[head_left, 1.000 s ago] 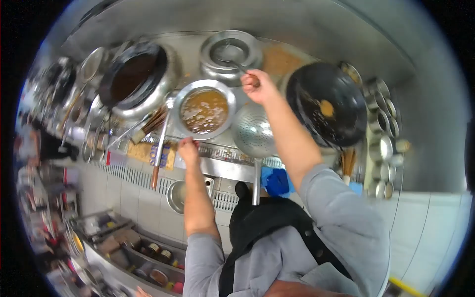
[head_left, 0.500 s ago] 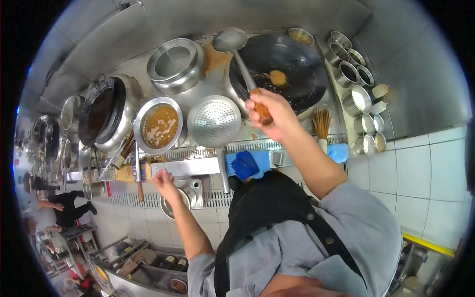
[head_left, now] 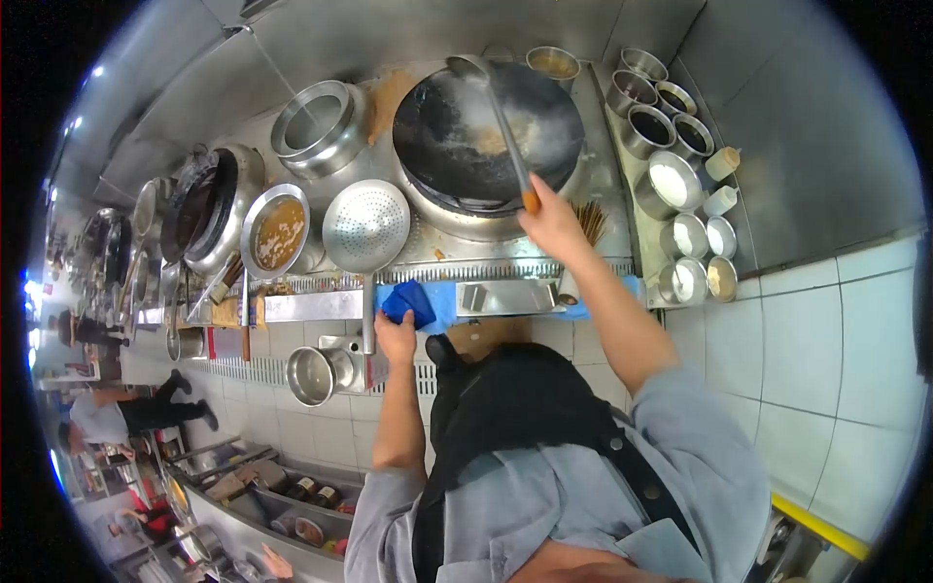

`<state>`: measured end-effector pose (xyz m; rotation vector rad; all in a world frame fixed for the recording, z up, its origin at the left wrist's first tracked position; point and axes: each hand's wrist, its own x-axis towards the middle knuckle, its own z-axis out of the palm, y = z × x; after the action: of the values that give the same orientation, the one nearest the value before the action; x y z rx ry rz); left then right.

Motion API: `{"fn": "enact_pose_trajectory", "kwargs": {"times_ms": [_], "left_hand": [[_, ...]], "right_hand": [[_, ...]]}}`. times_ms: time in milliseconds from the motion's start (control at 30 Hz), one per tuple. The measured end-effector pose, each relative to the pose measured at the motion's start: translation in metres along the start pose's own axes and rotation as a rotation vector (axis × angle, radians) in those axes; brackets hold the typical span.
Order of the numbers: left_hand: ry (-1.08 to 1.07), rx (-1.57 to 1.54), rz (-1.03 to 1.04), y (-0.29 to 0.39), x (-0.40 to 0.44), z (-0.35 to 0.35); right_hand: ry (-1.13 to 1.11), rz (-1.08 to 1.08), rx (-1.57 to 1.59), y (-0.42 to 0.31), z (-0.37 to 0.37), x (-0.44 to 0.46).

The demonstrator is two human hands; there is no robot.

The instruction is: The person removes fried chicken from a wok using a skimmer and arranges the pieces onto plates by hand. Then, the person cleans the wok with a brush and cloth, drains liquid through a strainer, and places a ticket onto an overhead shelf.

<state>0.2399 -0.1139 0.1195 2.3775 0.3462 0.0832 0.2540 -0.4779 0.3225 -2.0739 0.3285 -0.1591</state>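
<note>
My right hand (head_left: 554, 222) is closed round the wooden handle of a long ladle (head_left: 507, 131). The ladle slants over the black wok (head_left: 428, 126), its bowl by the far rim. Pale, steaming stuff, partly blurred, lies in the wok. At the counter's front edge, my left hand (head_left: 395, 340) has its fingers on a folded dark blue cloth (head_left: 408, 301), which lies on a light blue cloth (head_left: 442, 306). A perforated strainer (head_left: 366, 228) sits just left of the wok, its handle jutting past the edge near my left hand.
A bowl of brown liquid (head_left: 279, 233) and a metal pot (head_left: 316, 126) stand on the left. Several seasoning tins (head_left: 671, 183) line the right side. A bamboo brush (head_left: 586, 228) rests near my right forearm. Another person (head_left: 117, 413) is at far left.
My left hand has moved from over the front ledge to the dark blue cloth. The ladle has swung over the wok, where steam now rises. The view has shifted to the right.
</note>
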Motion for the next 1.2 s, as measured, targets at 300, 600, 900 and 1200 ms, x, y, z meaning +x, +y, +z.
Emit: {"fn": "enact_pose_trajectory", "kwargs": {"times_ms": [300, 600, 900, 1200], "left_hand": [[-0.225, -0.631, -0.293, 0.031, 0.01, -0.028], [-0.634, -1.679, -0.608, 0.031, -0.015, -0.103], [-0.537, -1.548, -0.663, -0.018, 0.036, -0.179], [-0.357, -1.525, -0.756, -0.069, 0.052, -0.216]], "right_hand": [[0.055, 0.128, 0.127, 0.099, -0.025, -0.16], [-0.161, 0.086, 0.443, -0.061, 0.048, -0.007], [-0.292, 0.148, 0.441, -0.17, 0.298, 0.242], [-0.671, 0.508, 1.434, -0.189, 0.397, 0.345]]}}
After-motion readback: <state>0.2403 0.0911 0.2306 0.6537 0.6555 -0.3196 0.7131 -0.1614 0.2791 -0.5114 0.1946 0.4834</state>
